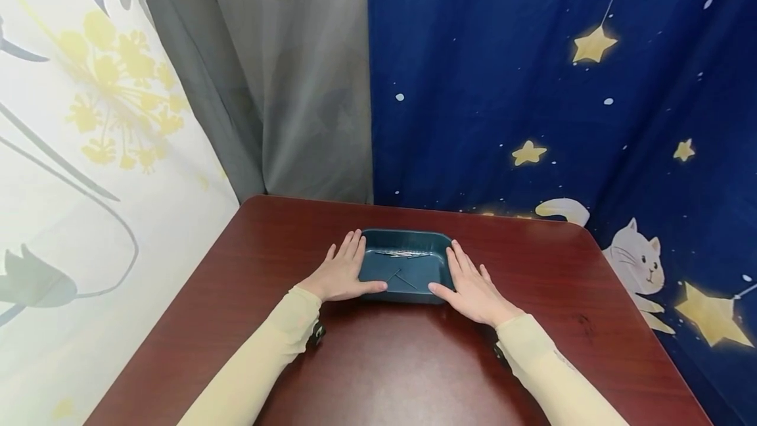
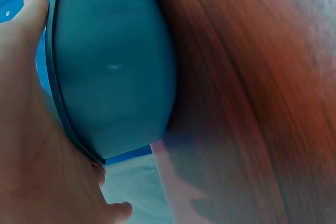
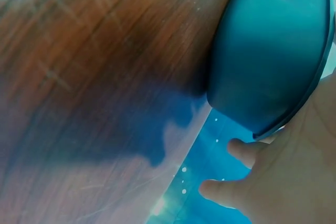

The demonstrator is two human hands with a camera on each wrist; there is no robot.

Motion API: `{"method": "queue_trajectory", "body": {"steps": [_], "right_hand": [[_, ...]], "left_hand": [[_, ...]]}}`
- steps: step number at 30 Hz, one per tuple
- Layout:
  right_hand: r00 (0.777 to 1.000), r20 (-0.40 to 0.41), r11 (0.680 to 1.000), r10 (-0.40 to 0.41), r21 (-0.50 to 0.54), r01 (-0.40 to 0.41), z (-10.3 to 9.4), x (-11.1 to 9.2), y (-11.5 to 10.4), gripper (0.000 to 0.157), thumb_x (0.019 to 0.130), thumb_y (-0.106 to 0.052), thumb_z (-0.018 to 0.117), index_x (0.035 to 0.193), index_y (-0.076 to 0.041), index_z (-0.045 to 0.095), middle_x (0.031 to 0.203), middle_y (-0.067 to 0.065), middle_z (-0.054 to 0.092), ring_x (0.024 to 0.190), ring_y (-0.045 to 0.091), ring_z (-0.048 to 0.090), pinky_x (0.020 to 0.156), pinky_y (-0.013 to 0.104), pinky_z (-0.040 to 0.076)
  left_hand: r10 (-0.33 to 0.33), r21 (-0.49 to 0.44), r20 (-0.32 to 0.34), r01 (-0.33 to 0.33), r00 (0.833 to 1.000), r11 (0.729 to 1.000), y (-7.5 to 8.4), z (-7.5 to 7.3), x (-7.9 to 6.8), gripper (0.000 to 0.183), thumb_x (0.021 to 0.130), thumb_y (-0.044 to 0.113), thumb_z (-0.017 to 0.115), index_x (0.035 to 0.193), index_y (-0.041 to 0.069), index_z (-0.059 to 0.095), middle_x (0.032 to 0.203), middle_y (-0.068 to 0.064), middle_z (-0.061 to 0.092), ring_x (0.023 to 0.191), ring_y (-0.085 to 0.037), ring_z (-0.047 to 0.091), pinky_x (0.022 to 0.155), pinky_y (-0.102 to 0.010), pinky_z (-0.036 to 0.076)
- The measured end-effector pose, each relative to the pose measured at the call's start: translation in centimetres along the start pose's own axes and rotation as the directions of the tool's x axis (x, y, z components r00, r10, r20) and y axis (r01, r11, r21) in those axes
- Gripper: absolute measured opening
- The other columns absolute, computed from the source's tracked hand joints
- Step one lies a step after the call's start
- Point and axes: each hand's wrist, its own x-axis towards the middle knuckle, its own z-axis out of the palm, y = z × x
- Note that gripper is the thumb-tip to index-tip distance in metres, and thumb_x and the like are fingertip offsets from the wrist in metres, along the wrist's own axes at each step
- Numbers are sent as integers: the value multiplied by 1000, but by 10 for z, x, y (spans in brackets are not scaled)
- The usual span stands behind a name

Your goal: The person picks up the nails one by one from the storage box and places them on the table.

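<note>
A dark teal plastic tray (image 1: 408, 299) sits on the table in the head view. Inside it, several thin, nail-like metal pieces (image 1: 402, 254) lie along the far side, and a couple more (image 1: 405, 279) cross near the front. My left hand (image 1: 343, 273) rests against the tray's left rim, fingers extended forward and thumb over the near edge. Mirroring it, my right hand (image 1: 473, 286) touches the right rim with straight fingers, its thumb on the near edge. Both wrist views show the tray's outer wall (image 2: 113, 66) beside the palm; the metal pieces are hidden there.
The reddish-brown wooden table (image 1: 378, 360) spreads around the tray. Behind it hang a grey curtain (image 1: 313, 84) and a blue star-patterned curtain (image 1: 473, 117). A white floral curtain (image 1: 118, 215) borders the left side.
</note>
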Motion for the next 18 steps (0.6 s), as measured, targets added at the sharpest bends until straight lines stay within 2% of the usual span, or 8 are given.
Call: {"method": "queue_trajectory", "body": {"steps": [4, 11, 15, 18], "right_hand": [[1000, -3, 1000, 1, -7, -1, 0, 3, -3, 94, 79, -73, 36, 147, -13, 12, 152, 1, -3, 135, 30, 14, 97, 64, 14], [1000, -1, 1000, -14, -28, 14, 2, 2, -6, 87, 79, -75, 34, 146, -22, 19, 152, 4, -2, 134, 31, 14, 98, 63, 14], [999, -1, 997, -41, -64, 41, -7, 6, -7, 86, 78, -75, 36, 145, -23, 24, 150, 11, 10, 133, 33, 15, 96, 64, 15], [997, -4, 988, -75, -136, 74, -19, 14, -9, 84, 78, -72, 41, 144, -23, 28, 145, 14, 23, 132, 36, 15, 96, 65, 15]], "left_hand": [[0, -25, 4, 0, 1000, 1000, -4, -2, 2, 121, 60, 90, 32, 146, 7, 13, 152, -7, 1, 137, -24, 0, 104, -54, 14], [-23, -37, 28, 24, 999, 999, -5, -2, 1, 124, 57, 90, 35, 146, 7, 13, 152, -3, -3, 137, -22, 0, 105, -51, 14], [-19, -22, 29, 20, 999, 1000, -4, -4, 3, 125, 57, 91, 35, 146, 6, 14, 152, -3, -3, 137, -22, 0, 105, -51, 14], [-17, -15, 30, 18, 999, 1000, -4, -5, 5, 126, 56, 92, 34, 146, 6, 14, 152, -4, -3, 137, -22, 0, 105, -51, 15]]}}
